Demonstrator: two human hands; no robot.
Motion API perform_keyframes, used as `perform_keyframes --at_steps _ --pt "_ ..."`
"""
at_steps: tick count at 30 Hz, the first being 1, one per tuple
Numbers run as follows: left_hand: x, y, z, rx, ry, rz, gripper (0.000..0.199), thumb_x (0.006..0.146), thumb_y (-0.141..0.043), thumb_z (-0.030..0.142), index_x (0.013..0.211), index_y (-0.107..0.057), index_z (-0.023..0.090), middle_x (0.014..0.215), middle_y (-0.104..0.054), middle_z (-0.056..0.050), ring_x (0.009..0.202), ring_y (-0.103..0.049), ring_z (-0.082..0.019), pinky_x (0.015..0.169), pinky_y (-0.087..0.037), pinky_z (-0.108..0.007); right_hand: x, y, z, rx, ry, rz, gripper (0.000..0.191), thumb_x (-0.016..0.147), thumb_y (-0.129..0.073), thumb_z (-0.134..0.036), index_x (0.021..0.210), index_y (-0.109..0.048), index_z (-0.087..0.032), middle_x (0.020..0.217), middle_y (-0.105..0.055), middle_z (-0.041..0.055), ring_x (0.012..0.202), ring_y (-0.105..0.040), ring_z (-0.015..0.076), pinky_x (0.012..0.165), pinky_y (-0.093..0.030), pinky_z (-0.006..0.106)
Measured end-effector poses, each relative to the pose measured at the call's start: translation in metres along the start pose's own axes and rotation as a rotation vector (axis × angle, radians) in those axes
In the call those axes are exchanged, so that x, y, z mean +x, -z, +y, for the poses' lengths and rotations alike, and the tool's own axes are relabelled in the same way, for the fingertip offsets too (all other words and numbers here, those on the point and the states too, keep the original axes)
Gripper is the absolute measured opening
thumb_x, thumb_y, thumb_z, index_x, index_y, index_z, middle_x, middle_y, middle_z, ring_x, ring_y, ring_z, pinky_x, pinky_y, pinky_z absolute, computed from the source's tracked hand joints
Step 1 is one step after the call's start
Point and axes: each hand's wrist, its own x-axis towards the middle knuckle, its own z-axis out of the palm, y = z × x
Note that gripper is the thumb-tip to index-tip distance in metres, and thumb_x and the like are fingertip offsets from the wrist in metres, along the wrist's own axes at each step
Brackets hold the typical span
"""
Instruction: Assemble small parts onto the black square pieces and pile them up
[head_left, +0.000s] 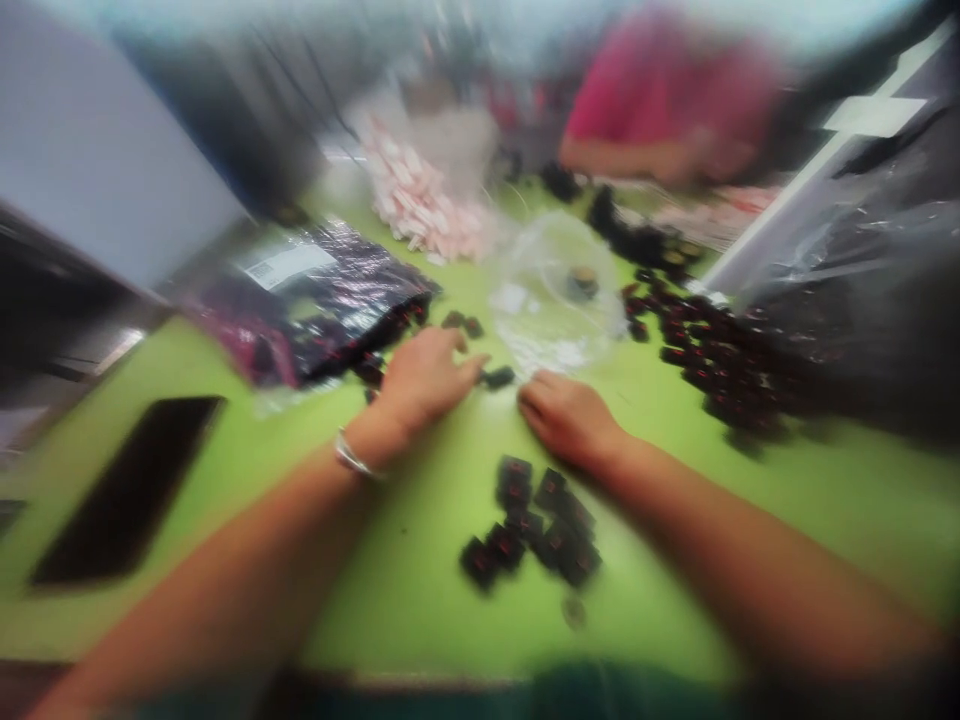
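My left hand (431,375), with a silvery bracelet at the wrist, reaches over the green table with thumb and fingers apart. Its tip is right by a small dark block (496,377); I cannot tell whether they touch. My right hand (566,415) rests on the table just right of that block, fingers curled in, hiding whatever they may hold. Between my forearms lies a loose cluster of small black blocks (525,525) with reddish marks. More dark blocks (461,322) lie beyond my left hand. The whole picture is blurred.
A clear plastic bag (555,300) with whitish bits lies ahead. To the left are a shiny dark bag (352,290) and a flat black slab (131,490). A heap of black blocks (705,350) spreads right. A person in pink (667,100) sits opposite, beyond pale pink pieces (420,195).
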Motion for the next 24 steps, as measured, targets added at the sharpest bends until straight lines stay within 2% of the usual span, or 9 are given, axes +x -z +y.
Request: perform_keyframes --at_steps 2,4,6,8,11,15,18,20,24 --pt "-0.001 -0.001 0.004 0.01 -0.059 -0.024 0.034 0.078 -0.061 0.046 0.095 -0.067 0.018 0.087 -0.063 -0.009 0.083 -0.056 -0.024 0.075 -0.046 -0.036 0.002 0.0 -0.004 -0.067 -0.017 -0.031 0.028 0.094 -0.038 -0.026 0.087 -0.063 -0.015 0.087 -0.061 0.0085 0.068 -0.05 0.0158 0.058 -0.028 0.029" --pt "-0.001 -0.004 0.008 -0.017 -0.196 -0.037 0.032 0.079 -0.062 0.04 0.101 -0.067 0.018 0.095 -0.064 -0.011 0.092 -0.055 -0.025 0.082 -0.044 -0.038 0.004 0.0 -0.004 -0.102 -0.019 -0.05 0.029 0.095 -0.036 -0.026 0.09 -0.062 -0.015 0.088 -0.061 0.009 0.069 -0.05 0.016 0.057 -0.026 0.03" --pt "-0.001 -0.009 0.011 -0.057 -0.328 -0.088 0.022 0.082 -0.059 0.029 0.099 -0.07 0.019 0.092 -0.066 -0.01 0.092 -0.055 -0.024 0.086 -0.042 -0.04 0.005 -0.002 -0.002 -0.125 -0.004 -0.059 0.028 0.095 -0.036 -0.025 0.093 -0.061 -0.015 0.089 -0.061 0.009 0.068 -0.051 0.0163 0.057 -0.025 0.03" --pt "-0.002 -0.014 0.013 -0.087 -0.393 -0.135 0.02 0.084 -0.054 0.019 0.093 -0.072 0.02 0.084 -0.069 -0.009 0.087 -0.056 -0.023 0.085 -0.042 -0.04 0.007 -0.003 -0.001 -0.141 0.006 -0.063 0.026 0.095 -0.035 -0.024 0.095 -0.06 -0.014 0.091 -0.061 0.0091 0.068 -0.051 0.0165 0.056 -0.025 0.031" --pt "-0.005 -0.019 0.014 -0.1 -0.403 -0.136 0.023 0.084 -0.051 0.015 0.093 -0.073 0.019 0.081 -0.068 -0.01 0.083 -0.056 -0.023 0.081 -0.043 -0.039 0.007 -0.001 -0.002 -0.137 0.006 -0.081 0.026 0.095 -0.035 -0.024 0.099 -0.059 -0.013 0.094 -0.061 0.0102 0.07 -0.052 0.0174 0.058 -0.028 0.031" --pt "-0.01 -0.02 0.013 -0.076 -0.374 -0.12 0.034 0.083 -0.051 0.012 0.112 -0.067 0.018 0.083 -0.065 -0.01 0.084 -0.055 -0.023 0.08 -0.045 -0.038 0.005 0.006 -0.003 -0.117 -0.003 -0.136 0.026 0.093 -0.037 -0.023 0.099 -0.06 -0.012 0.094 -0.061 0.0109 0.071 -0.053 0.0181 0.059 -0.03 0.031" --pt "-0.011 -0.02 0.011 -0.077 -0.4 -0.108 0.028 0.081 -0.051 0.009 0.097 -0.072 0.019 0.081 -0.065 -0.009 0.084 -0.056 -0.022 0.08 -0.046 -0.038 0.002 0.008 0.003 -0.069 0.004 -0.143 0.025 0.092 -0.039 -0.024 0.093 -0.061 -0.013 0.091 -0.062 0.0106 0.069 -0.052 0.0179 0.059 -0.032 0.03" --pt "-0.011 -0.02 0.009 -0.117 -0.424 -0.056 0.025 0.08 -0.051 0.009 0.086 -0.074 0.018 0.083 -0.067 -0.01 0.084 -0.058 -0.022 0.079 -0.047 -0.037 0.0 0.005 0.011 0.05 0.036 -0.096 0.023 0.091 -0.042 -0.024 0.091 -0.063 -0.014 0.09 -0.062 0.0094 0.072 -0.052 0.0177 0.062 -0.035 0.029" --pt "-0.013 -0.022 0.008 -0.347 -0.396 0.056 0.028 0.079 -0.05 0.008 0.094 -0.072 0.016 0.102 -0.069 -0.011 0.092 -0.062 -0.019 0.085 -0.05 -0.033 0.0 0.0 0.027 0.385 0.029 0.094 0.016 0.086 -0.048 -0.019 0.087 -0.064 -0.016 0.084 -0.064 0.0051 0.077 -0.055 0.0154 0.074 -0.041 0.027"
